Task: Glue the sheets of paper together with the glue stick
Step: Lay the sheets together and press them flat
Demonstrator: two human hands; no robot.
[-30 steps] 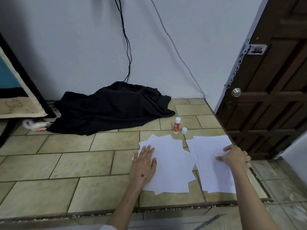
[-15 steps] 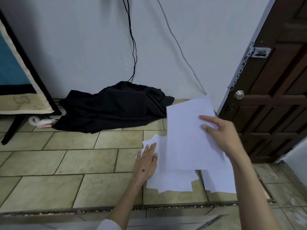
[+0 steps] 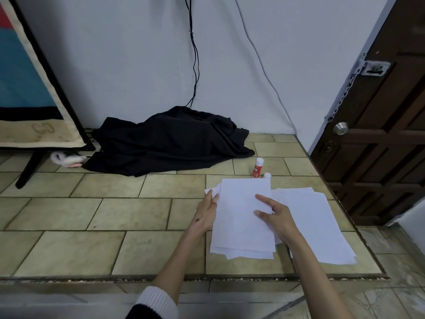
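Two piles of white paper lie on the tiled floor. On the left pile [image 3: 241,247] lies a fresh top sheet [image 3: 241,203]. My right hand [image 3: 273,215] rests on that sheet with fingers spread, pressing it down. My left hand [image 3: 205,212] lies flat at the sheet's left edge, fingertips touching the paper. The right pile [image 3: 322,226] sits beside it, untouched. A red glue stick [image 3: 257,168] stands upright just beyond the left pile, its white cap [image 3: 266,175] off and lying beside it.
A heap of black cloth [image 3: 170,141] lies against the wall behind the papers, with cables [image 3: 195,54] hanging above it. A dark wooden door [image 3: 379,134] stands at the right. A framed board on a black stand [image 3: 30,88] leans at the left. A floor step edge [image 3: 184,278] runs near me.
My right hand lifted a sheet off the right pile, carried it through the air to the left and laid it on the left pile. My left hand shifted slightly to the sheet's edge.
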